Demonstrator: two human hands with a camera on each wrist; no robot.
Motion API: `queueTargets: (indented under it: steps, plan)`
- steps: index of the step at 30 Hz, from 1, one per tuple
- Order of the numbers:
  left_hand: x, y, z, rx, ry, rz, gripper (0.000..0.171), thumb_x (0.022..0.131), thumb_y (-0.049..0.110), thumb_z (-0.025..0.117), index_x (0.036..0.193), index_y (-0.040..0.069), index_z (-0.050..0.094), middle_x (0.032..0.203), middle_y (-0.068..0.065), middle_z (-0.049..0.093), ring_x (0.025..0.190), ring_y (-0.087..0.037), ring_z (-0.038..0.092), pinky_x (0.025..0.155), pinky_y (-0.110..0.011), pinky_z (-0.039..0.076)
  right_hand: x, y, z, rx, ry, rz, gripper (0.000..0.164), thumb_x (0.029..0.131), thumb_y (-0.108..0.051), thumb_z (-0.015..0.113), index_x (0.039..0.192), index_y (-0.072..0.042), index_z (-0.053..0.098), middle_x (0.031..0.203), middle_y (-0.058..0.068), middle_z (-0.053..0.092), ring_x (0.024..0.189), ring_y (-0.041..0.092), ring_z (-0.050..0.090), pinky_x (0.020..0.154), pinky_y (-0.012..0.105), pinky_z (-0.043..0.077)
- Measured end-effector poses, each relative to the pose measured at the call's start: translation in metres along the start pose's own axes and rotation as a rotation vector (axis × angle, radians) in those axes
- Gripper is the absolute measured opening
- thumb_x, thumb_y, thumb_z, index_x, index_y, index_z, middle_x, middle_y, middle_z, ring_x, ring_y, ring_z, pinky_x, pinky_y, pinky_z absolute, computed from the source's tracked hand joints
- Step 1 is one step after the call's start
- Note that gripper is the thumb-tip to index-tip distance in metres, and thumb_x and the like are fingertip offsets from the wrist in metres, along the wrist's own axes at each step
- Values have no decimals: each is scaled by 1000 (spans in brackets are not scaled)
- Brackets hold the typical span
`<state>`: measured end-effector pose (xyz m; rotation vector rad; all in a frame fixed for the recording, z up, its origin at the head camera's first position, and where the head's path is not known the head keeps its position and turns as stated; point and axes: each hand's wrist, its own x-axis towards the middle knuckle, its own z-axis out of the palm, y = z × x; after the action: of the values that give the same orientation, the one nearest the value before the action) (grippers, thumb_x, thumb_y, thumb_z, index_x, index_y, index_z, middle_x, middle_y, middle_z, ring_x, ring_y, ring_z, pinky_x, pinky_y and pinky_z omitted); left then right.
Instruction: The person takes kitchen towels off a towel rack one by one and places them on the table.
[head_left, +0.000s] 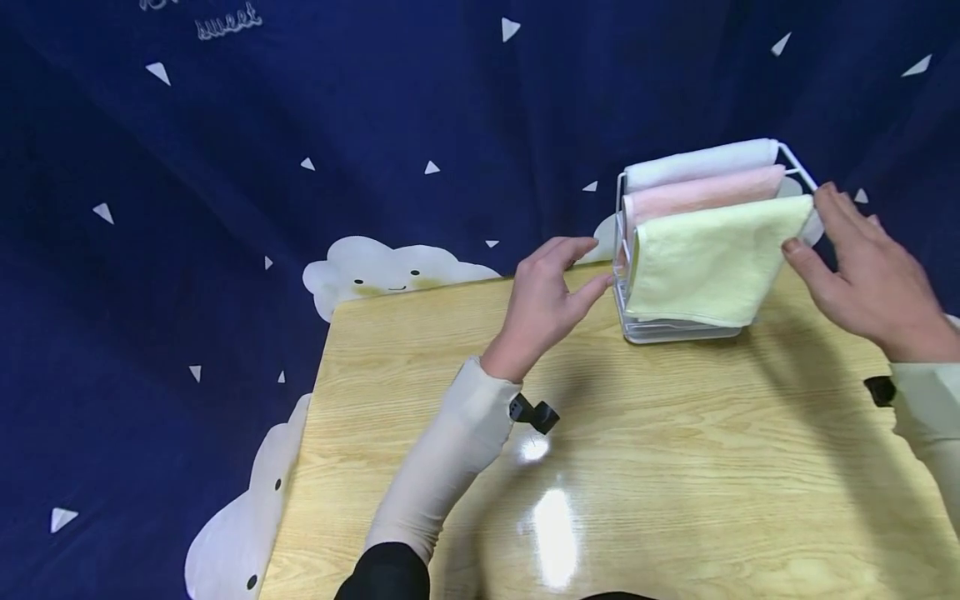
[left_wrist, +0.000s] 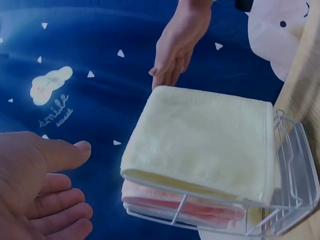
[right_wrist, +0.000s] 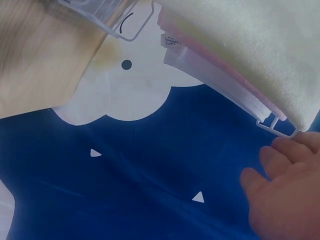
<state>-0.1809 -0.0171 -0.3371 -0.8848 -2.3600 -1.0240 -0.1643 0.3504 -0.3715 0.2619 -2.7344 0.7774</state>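
A white wire towel rack (head_left: 678, 335) stands near the table's back edge. Three cloths hang on it: a pale yellow towel (head_left: 712, 260) in front, a pink towel (head_left: 705, 194) behind it, and a white towel (head_left: 701, 164) at the back. My left hand (head_left: 542, 293) is beside the rack's left side, thumb and fingers spread apart; a gap shows in the left wrist view. At the rack's right end, my right hand (head_left: 873, 271) has its fingers extended, fingertips right at the frame's upper corner (right_wrist: 295, 134). Neither palm holds anything.
The wood-grain table (head_left: 637, 467) extends toward me, with bright light reflections on it. Behind and to the left hangs a dark blue curtain (head_left: 187, 250) with white triangles and smiling clouds (head_left: 390, 271). Small black wrist devices (head_left: 534, 413) sit at my sleeves.
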Motion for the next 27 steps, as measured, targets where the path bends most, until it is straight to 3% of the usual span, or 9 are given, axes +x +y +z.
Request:
queueTargets:
  steps: [4,11,17,27]
  plan:
    - [10,2,7,12,-10,27,40,88,24,81,118,1,70,111,-8,71,104,-16,65,92,-16,43,2,0,2,11,5,-4,72,105,-38,44,160,-5,13,165,14,10,151,31,10,120,46,5]
    - [28,5,20,33,-85,49,39,91,26,77,122,3,69,117,-6,70,112,-12,63,96,-15,40,0,1,1,22,11,-7,73,104,-38,45,160,-5,12,165,14,9,151,32,9,120,46,5]
    - [46,13,27,56,-132,79,40,91,27,77,124,4,69,119,-5,70,108,-12,64,93,-15,42,0,0,1,17,11,3,73,104,-39,45,160,-6,12,165,13,9,151,32,9,120,46,5]
    - [73,29,39,109,-291,29,44,96,34,71,132,9,65,131,1,65,120,-5,56,98,-9,32,1,-3,0,12,13,6,73,104,-39,45,160,-6,12,165,12,9,151,32,10,120,49,4]
